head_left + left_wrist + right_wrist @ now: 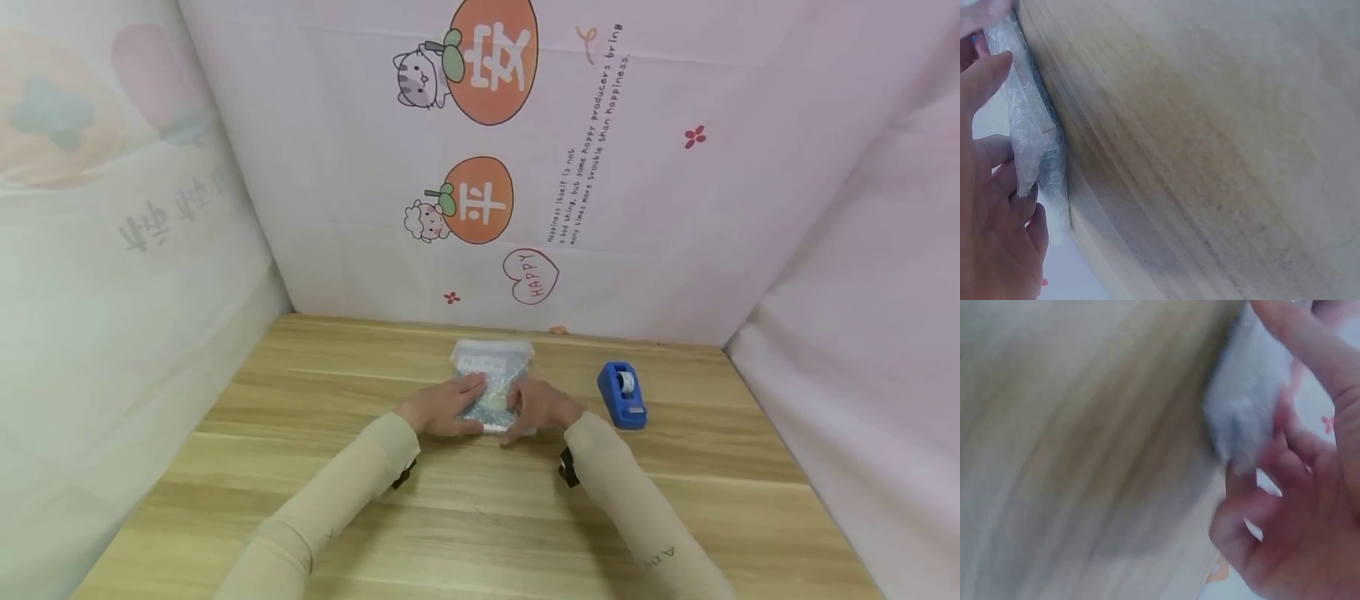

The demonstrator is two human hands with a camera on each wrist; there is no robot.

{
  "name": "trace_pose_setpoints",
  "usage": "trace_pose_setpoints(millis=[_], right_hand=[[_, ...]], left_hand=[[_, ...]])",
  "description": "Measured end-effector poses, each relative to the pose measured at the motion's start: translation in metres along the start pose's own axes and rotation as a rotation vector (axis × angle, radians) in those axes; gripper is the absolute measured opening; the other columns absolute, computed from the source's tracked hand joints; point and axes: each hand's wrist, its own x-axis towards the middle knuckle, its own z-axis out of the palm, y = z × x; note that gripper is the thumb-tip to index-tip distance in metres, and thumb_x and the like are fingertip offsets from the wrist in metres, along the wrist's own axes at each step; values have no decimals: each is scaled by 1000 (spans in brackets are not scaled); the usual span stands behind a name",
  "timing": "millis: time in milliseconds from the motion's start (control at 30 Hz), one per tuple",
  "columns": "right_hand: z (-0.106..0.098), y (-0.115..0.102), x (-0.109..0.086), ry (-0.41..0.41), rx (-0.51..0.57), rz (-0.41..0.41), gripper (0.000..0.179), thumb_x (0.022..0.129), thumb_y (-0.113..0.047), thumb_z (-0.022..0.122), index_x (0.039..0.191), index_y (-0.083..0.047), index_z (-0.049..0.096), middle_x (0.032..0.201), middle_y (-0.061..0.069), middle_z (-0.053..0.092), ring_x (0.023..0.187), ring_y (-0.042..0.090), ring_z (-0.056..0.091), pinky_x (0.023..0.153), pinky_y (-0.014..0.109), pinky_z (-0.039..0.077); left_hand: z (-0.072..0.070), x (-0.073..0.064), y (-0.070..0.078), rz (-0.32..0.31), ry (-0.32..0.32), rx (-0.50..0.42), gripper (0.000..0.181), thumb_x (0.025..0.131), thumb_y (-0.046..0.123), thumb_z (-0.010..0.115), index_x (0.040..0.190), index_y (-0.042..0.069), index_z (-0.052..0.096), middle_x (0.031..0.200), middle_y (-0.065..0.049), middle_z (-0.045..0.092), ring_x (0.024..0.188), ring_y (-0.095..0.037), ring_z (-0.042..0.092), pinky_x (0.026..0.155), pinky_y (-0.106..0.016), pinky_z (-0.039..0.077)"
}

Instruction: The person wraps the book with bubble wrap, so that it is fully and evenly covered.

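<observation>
A flat bubble-wrap packet (491, 367) lies on the table toward the back, something bluish and pale showing through its clear film. My left hand (448, 406) rests on the packet's left side, fingers fairly straight over the top and thumb near the front edge. From the right, my right hand (542, 404) holds the packet's side, its fingers bent onto the wrap and its thumb pointing to the front edge. The left wrist view shows the crinkled wrap (1029, 106) between thumb and fingers. Motion blurs the packet's corner (1241, 419) in the right wrist view.
A blue tape dispenser (622, 396) with a roll of tape stands to the right of my right hand. The wooden table (480, 517) ends at a printed cloth backdrop (375, 275). White cloth walls (862, 317) close both sides.
</observation>
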Motion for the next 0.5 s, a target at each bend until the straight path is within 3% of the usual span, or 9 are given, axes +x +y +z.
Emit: trace_pose_setpoints(millis=[133, 233, 367, 500], right_hand=[[-14, 5, -6, -83, 90, -79, 44, 79, -27, 96, 109, -9, 69, 90, 4, 68, 79, 14, 60, 72, 27, 52], [-24, 8, -10, -111, 106, -116, 41, 85, -31, 91, 113, -8, 72, 101, 2, 73, 92, 13, 66, 84, 29, 57], [-34, 10, -20, -88, 87, -155, 41, 92, -32, 83, 121, -5, 73, 114, 4, 76, 107, 17, 71, 99, 38, 60], [-41, 13, -30, -17, -4, -147, 44, 99, -35, 74, 129, -3, 70, 126, 11, 74, 119, 25, 69, 106, 47, 58]], left_hand=[[-1, 0, -3, -3, 15, -16, 85, 107, 57, 51, 169, 7, 22, 179, -9, 17, 165, -29, 22, 132, -45, 29], [0, -4, -7, -10, 25, -21, 84, 107, 56, 52, 168, 6, 24, 179, -9, 18, 165, -29, 22, 133, -45, 28], [1, -9, -11, -6, 40, -43, 85, 106, 54, 54, 167, 4, 25, 178, -12, 20, 165, -31, 22, 133, -46, 28], [-1, -12, -13, -4, 46, -124, 85, 107, 52, 55, 168, 2, 22, 178, -15, 18, 165, -33, 20, 134, -48, 23]])
